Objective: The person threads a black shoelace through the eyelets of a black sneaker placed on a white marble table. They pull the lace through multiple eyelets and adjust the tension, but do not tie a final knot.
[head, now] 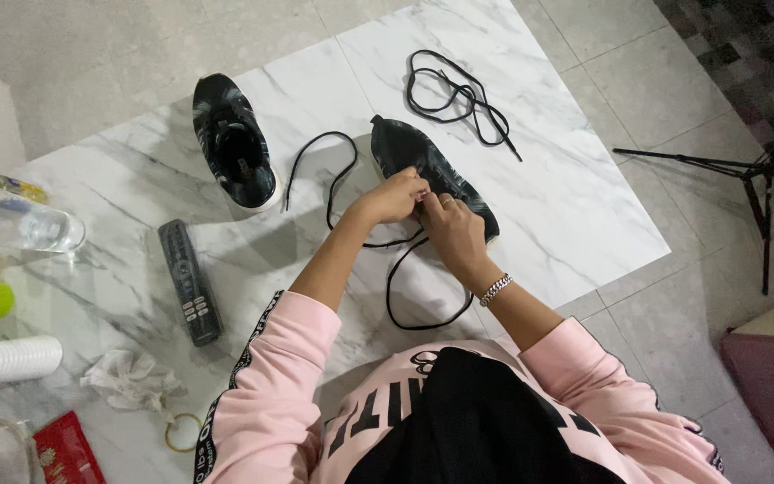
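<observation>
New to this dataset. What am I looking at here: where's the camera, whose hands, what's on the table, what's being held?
There is no machine: a person works with two bare hands, filmed by one camera worn on the head and looking down. The left hand and the right hand meet over a black shoe on a white marble table, pinching its black lace, which loops toward the body. A second black shoe lies further left, and a loose lace sits coiled beyond. On the left: a remote control, a crumpled tissue, a glass. A tripod stands on the floor.
</observation>
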